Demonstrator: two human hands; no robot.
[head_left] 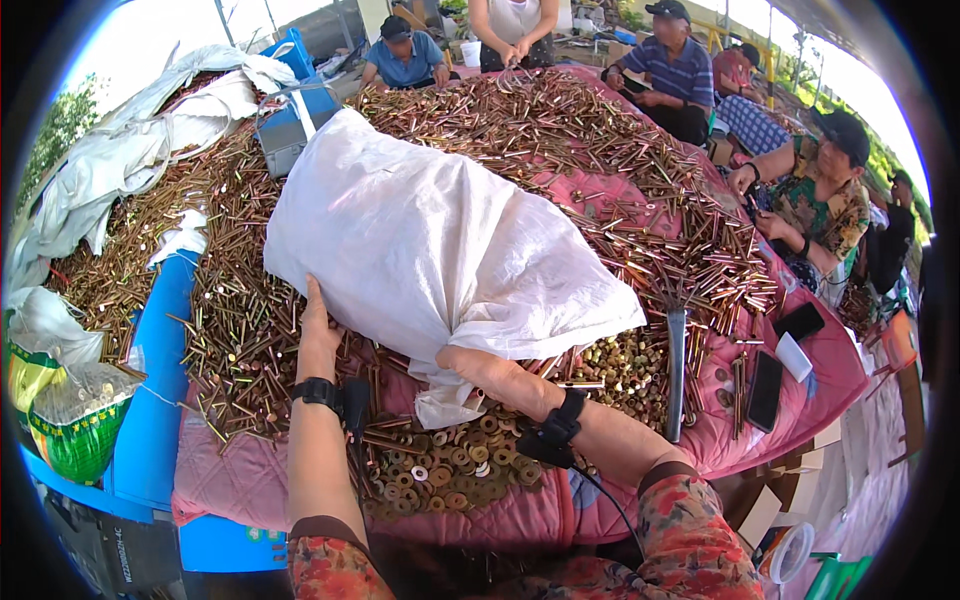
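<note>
A bulging white woven sack (400,220) hangs over the heap, held up in front of me. At its lower left side, my left hand (318,318) supports it with the thumb up against the cloth; the other fingers are mostly hidden. My right hand (485,372) is closed on a gathered fold of the sack at its near edge, and a loose flap (445,405) droops below. Under the sack lie flat washers (440,470), a pile of nuts (625,375) and many long brass-coloured bolts (240,330) spread over a pink quilted cover (230,475).
A small hand rake (676,370) lies right of the nuts. Phones (765,390) rest on the quilt's right side. Blue panels (155,380) and a green-yellow bag (80,420) stand at left. Several people (680,75) sit or stand around the far and right edges.
</note>
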